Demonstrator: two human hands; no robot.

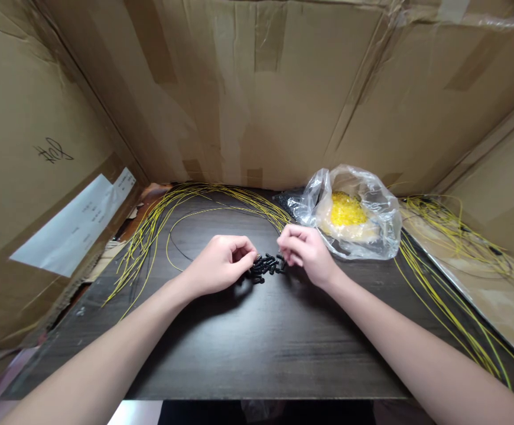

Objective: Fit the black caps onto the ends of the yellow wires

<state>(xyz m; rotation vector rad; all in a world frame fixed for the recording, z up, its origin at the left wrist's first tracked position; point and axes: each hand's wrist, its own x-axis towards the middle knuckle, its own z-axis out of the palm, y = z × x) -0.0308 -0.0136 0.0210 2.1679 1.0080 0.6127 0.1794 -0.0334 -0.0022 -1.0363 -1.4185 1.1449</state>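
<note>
My left hand (225, 262) is closed in a pinch at the left side of a small pile of short black tube-like pieces (266, 265). One yellow wire (171, 236) loops away from the bundle and runs under this hand, its end seeming to sit between the fingertips. On the pile's right side, my right hand (305, 252) has its thumb and fingers pressed together; whatever is in them is hidden. Behind both hands, a bundle of thin yellow wires (208, 189) arcs across the dark tabletop (257, 348).
A clear plastic bag (372, 236) holding small yellow pieces (348, 209) stands behind my right hand, with dark pieces (289, 200) beside it. More yellow wires (452, 319) lie at right, partly on a cardboard sheet (500, 295). Cardboard walls (239, 118) enclose the table's back and sides.
</note>
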